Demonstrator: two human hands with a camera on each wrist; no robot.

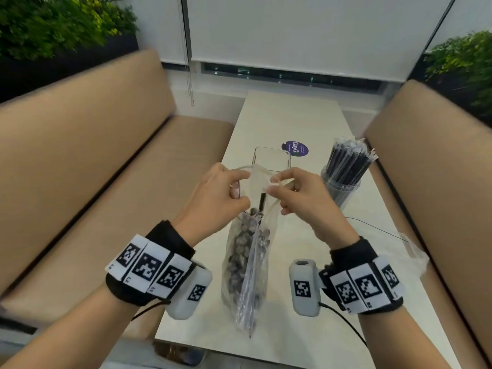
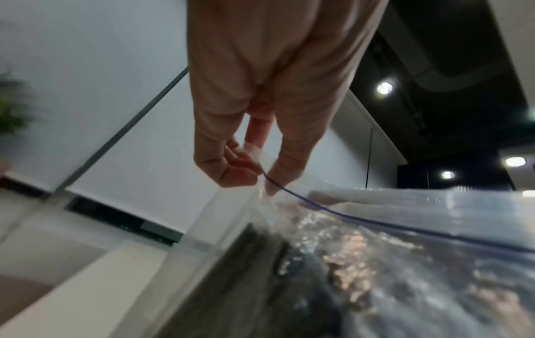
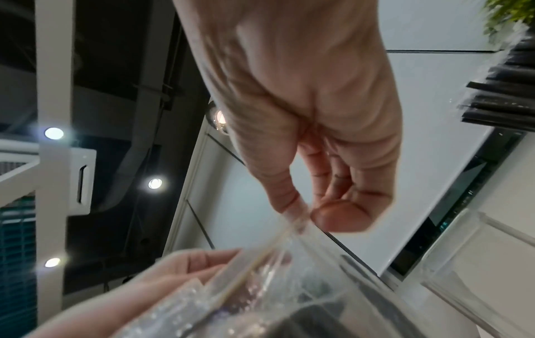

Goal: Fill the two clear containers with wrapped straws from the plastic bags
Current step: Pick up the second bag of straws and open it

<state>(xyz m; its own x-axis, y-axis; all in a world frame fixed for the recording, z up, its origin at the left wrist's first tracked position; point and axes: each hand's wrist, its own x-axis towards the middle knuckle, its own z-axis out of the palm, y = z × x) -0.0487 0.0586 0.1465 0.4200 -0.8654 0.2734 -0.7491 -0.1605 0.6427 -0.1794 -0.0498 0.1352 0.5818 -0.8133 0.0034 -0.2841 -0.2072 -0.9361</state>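
A clear plastic bag [image 1: 247, 265] of wrapped dark straws hangs above the white table [image 1: 292, 121]. My left hand [image 1: 221, 194] pinches the left side of the bag's mouth, thumb against fingers [image 2: 237, 169]. My right hand [image 1: 295, 193] pinches the right side of the mouth [image 3: 306, 215]. The two sides stand a little apart. Behind my hands stands an empty clear rectangular container [image 1: 271, 158]. A round clear container [image 1: 342, 187] at the right holds a bundle of wrapped black straws [image 1: 348, 163].
An empty crumpled plastic bag [image 1: 410, 251] lies at the table's right edge, near a thin black cable [image 1: 378, 227]. A purple round sticker [image 1: 296, 149] lies behind the containers. Tan benches [image 1: 87, 161] flank the table on both sides.
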